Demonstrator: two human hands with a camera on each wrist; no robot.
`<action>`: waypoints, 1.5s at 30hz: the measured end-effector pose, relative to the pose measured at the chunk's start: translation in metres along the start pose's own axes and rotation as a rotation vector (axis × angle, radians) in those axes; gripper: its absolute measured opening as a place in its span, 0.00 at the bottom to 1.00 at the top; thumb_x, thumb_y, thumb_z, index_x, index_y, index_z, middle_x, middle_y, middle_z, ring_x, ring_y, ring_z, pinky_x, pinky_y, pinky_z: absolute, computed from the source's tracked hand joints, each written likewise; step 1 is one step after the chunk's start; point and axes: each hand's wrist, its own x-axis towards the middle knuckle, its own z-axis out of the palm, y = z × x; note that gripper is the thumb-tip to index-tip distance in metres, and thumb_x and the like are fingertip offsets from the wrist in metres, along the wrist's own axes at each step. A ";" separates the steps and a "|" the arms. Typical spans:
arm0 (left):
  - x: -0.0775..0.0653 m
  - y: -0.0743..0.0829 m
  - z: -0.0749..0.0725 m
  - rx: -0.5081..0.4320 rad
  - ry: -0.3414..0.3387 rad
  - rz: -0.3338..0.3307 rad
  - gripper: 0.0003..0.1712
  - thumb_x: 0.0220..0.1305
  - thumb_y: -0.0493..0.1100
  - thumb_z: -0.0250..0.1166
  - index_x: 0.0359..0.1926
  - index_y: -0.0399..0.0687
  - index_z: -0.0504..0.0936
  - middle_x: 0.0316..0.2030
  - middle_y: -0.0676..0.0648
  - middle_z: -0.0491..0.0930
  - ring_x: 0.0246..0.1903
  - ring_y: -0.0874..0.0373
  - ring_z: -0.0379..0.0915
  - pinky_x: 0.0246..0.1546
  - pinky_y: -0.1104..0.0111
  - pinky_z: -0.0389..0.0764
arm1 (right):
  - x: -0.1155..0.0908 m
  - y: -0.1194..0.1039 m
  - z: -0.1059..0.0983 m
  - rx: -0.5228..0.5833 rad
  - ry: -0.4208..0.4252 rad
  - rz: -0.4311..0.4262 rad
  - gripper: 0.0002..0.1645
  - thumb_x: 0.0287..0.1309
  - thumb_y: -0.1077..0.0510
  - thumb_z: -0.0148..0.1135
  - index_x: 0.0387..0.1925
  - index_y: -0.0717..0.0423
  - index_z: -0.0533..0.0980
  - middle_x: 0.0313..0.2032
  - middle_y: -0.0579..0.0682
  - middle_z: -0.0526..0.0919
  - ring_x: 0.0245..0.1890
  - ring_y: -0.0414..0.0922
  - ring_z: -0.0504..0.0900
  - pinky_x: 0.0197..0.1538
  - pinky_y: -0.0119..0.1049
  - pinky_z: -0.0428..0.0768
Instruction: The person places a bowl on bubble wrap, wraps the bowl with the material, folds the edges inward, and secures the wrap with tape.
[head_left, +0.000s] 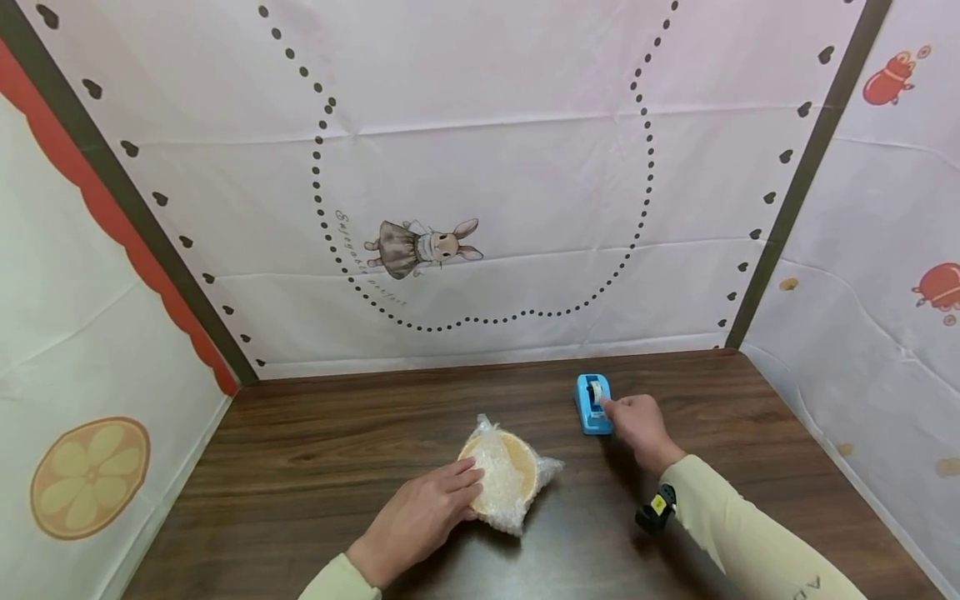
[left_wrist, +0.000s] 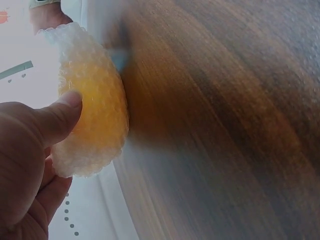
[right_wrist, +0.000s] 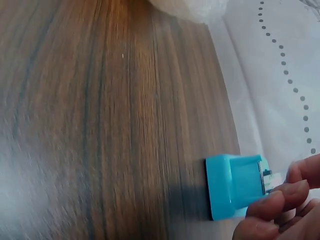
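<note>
A round yellow thing wrapped in bubble wrap (head_left: 504, 477) is on the table's middle; the wrap hides its exact kind. My left hand (head_left: 431, 510) holds its left side, thumb (left_wrist: 62, 117) on one face and fingers behind in the left wrist view. To the right, farther back, stands a blue tape dispenser (head_left: 594, 406) with a small roll of clear tape (head_left: 596, 392). At its cutter edge, my right hand (head_left: 640, 425) pinches the end of the tape (right_wrist: 274, 181) between thumb and curled fingers, seen in the right wrist view.
The dark wood-grain table (head_left: 322, 442) meets a white printed cloth (head_left: 525, 192) at its back edge. Similar cloths hang at the left and right sides. A black wrist camera (head_left: 655, 508) is strapped over the right sleeve.
</note>
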 end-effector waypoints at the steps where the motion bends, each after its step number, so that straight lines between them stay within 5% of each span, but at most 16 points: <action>1: 0.000 0.000 0.000 -0.001 -0.001 0.001 0.12 0.59 0.47 0.78 0.40 0.51 0.85 0.54 0.51 0.89 0.59 0.55 0.85 0.54 0.65 0.87 | -0.002 0.000 0.001 -0.003 -0.005 0.005 0.34 0.77 0.49 0.55 0.11 0.51 0.67 0.12 0.44 0.66 0.20 0.44 0.69 0.27 0.35 0.66; 10: -0.001 0.000 -0.001 -0.011 0.029 -0.002 0.22 0.56 0.45 0.79 0.53 0.54 0.88 0.55 0.49 0.89 0.58 0.54 0.85 0.55 0.63 0.86 | -0.015 0.007 0.008 0.000 -0.011 0.019 0.30 0.76 0.52 0.55 0.15 0.58 0.71 0.12 0.46 0.68 0.22 0.46 0.72 0.29 0.35 0.69; 23: 0.000 0.001 0.005 -0.018 0.046 -0.005 0.20 0.60 0.46 0.75 0.54 0.64 0.89 0.55 0.48 0.89 0.57 0.53 0.86 0.54 0.62 0.87 | -0.022 0.022 0.012 0.067 0.001 0.044 0.29 0.75 0.56 0.54 0.14 0.57 0.70 0.12 0.45 0.66 0.18 0.42 0.68 0.24 0.32 0.65; 34: 0.002 0.001 0.007 0.038 0.071 0.032 0.32 0.54 0.35 0.76 0.58 0.69 0.86 0.52 0.48 0.89 0.56 0.52 0.86 0.49 0.62 0.89 | -0.014 0.025 0.015 0.002 0.001 0.023 0.29 0.75 0.56 0.54 0.14 0.58 0.72 0.12 0.46 0.68 0.15 0.41 0.67 0.21 0.32 0.67; 45: 0.004 0.004 0.006 0.066 0.059 0.047 0.35 0.51 0.34 0.78 0.58 0.71 0.85 0.54 0.48 0.87 0.56 0.51 0.86 0.49 0.60 0.88 | -0.011 0.024 0.014 -0.136 -0.028 0.015 0.26 0.73 0.57 0.56 0.16 0.59 0.76 0.11 0.45 0.68 0.14 0.41 0.69 0.20 0.32 0.69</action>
